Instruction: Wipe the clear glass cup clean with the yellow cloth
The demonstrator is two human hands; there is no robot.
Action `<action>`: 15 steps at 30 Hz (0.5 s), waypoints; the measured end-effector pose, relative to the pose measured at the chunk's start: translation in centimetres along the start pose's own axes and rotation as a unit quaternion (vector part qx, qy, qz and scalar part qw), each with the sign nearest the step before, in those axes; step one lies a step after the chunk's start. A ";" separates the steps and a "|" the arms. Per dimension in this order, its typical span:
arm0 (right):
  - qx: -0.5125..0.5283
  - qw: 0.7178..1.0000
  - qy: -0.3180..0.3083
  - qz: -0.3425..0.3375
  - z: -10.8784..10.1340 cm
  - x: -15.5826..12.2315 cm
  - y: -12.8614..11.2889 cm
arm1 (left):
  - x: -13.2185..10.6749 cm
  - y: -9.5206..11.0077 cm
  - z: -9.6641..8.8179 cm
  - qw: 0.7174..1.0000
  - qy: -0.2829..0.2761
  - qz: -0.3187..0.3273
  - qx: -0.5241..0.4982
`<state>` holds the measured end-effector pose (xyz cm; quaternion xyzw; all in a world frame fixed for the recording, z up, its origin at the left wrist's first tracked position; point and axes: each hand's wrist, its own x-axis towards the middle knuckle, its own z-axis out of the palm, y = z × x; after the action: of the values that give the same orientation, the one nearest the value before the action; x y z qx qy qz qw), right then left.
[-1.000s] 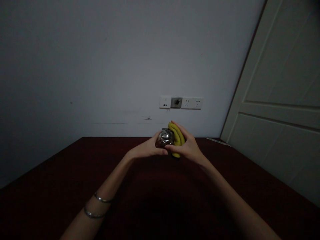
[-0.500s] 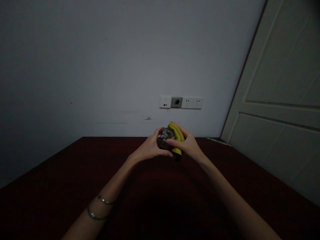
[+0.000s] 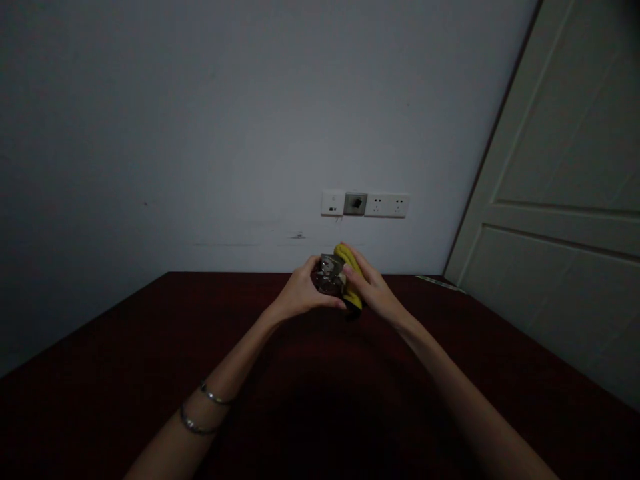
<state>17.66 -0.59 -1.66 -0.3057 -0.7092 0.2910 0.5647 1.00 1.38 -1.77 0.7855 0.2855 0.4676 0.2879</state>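
Observation:
Held above the table is a clear, shiny faceted piece that looks like a glass (image 3: 329, 275). My left hand (image 3: 300, 291) curls around its left side, with the thumb reaching along underneath. A folded yellow cloth (image 3: 354, 297) with a dark lower edge presses against the right side of the glass. My right hand (image 3: 376, 291) grips this cloth, its thumb lying over the near side and its fingers behind. The cloth and fingers hide the right end of the glass.
The dark red table (image 3: 125, 353) reaches to a pale wall (image 3: 240, 133) with a row of sockets and a switch (image 3: 365, 205). At the right stands a pale panelled door (image 3: 560, 200). A thin patterned strip (image 3: 440, 283) lies along the table's back right edge.
The glass has turned slightly in my left hand. My right thumb has shifted up and right along the cloth. The cloth has moved slightly left.

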 end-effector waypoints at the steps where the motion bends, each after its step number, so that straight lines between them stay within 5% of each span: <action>1: -0.002 1.000 0.006 -0.010 0.1 -0.1 0.0 | 0.0 -0.1 0.0 1.000 0.008 -0.001 -0.002; 9: -0.105 0.981 0.028 -0.162 1.1 -1.1 -1.3 | 0.0 -0.3 0.2 0.999 0.018 0.011 -0.035; 15: -0.022 0.989 0.115 -0.089 1.1 -0.1 0.3 | -0.3 0.6 0.7 0.999 0.004 0.032 0.038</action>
<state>16.63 -0.51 -2.13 -0.2854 -0.6703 0.1870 0.6590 1.55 0.63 -1.82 0.8026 0.2795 0.4685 0.2412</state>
